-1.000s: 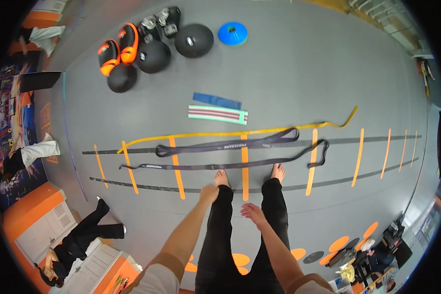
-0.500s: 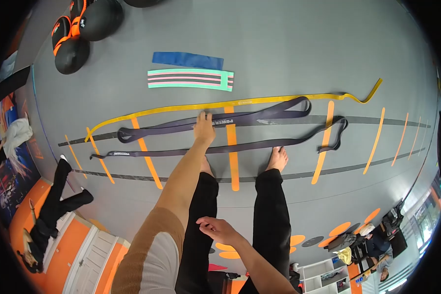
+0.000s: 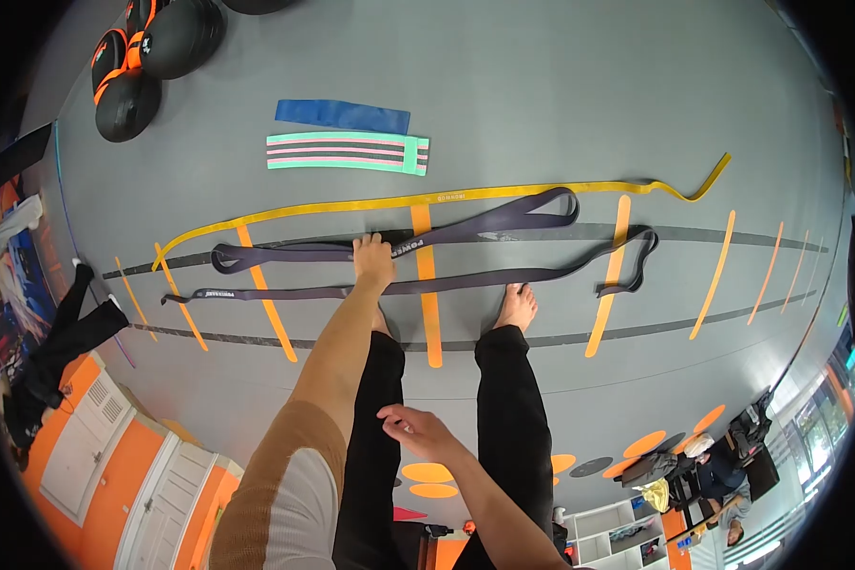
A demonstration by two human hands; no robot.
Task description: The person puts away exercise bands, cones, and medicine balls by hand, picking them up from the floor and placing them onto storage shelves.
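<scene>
My left hand (image 3: pixel 372 260) reaches down to the floor, its fingers closed on the upper dark purple band (image 3: pixel 503 218), which bends and twists beside the fingers. My right hand (image 3: pixel 416 433) hangs above my legs, loosely bent, fingers slightly apart, with nothing visible in it. A second dark purple band (image 3: pixel 503 277) stretches between the first band and my feet. Beyond both, a long yellow band (image 3: pixel 351 205) curls up at its right end. Farther away, a teal band with pink and dark stripes (image 3: pixel 337 153) lies flat below a blue band (image 3: pixel 342 115).
Black and orange equipment (image 3: pixel 129 104) stands at the upper left. My bare right foot (image 3: pixel 517 308) is near the lower band. A person in black (image 3: pixel 66 332) is at the far left; people sit near white shelves (image 3: pixel 613 534) at the lower right.
My left hand has moved slightly towards me and the upper purple band now bends and twists beside it. The view has shifted, and the person at the left appears farther left.
</scene>
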